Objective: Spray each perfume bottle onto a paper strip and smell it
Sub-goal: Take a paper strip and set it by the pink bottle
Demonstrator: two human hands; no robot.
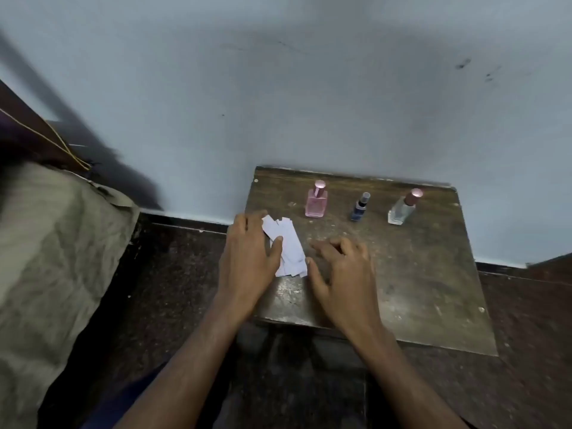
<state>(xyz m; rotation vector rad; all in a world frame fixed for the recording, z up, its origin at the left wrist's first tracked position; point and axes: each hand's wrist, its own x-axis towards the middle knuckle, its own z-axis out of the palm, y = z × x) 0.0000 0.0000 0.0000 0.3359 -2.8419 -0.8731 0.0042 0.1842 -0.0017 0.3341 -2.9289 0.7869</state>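
Paper strips [286, 246] lie fanned at the bench's [433, 289] near-left; left hand [247, 255] rests flat on them, right hand [340, 270] hovers beside, fingers loosely spread. Best practice: pin the pile, slide one strip free.

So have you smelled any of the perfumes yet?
Not by the look of it. The pink bottle, blue bottle and clear bottle all stand capped. My left hand rests on the paper strips, my right hand beside them. Spraying and smelling remain.
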